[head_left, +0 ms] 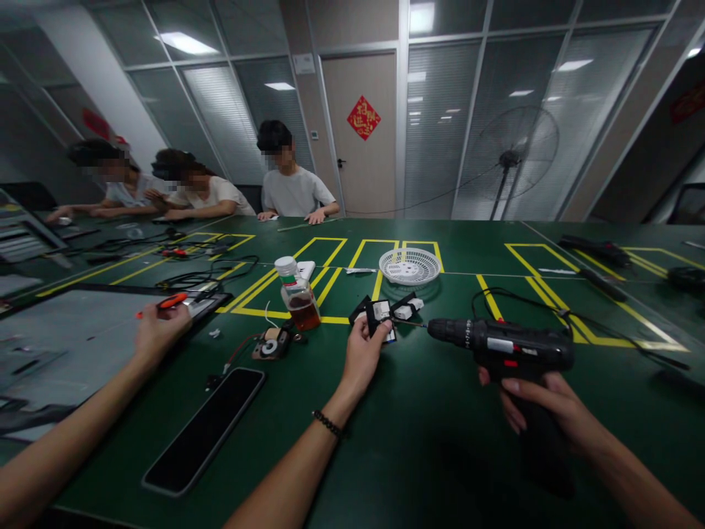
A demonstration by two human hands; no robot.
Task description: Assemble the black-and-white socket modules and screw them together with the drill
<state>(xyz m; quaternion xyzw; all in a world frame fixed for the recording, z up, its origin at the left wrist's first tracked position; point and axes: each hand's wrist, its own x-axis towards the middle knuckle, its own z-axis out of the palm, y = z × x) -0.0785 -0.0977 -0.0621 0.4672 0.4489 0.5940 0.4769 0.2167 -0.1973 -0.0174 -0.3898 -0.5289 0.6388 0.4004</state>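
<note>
My right hand (529,404) is wrapped round the grip of a black cordless drill (496,344), which points left. Its long thin bit reaches toward a small black-and-white part (379,314); whether the tip touches it I cannot tell. My left hand (364,351), with a dark beaded bracelet at the wrist, pinches that part between thumb and fingers. Just behind it lie more black pieces with white blocks (408,308) on the green table (407,419).
A bottle of amber liquid (302,305), a small speaker-like part (271,344) and a phone (206,430) lie leftward. A white basket (410,278) stands behind. At left, a co-worker's hand (162,327) holds an orange-handled tool over a grey panel (99,330). Several people sit across.
</note>
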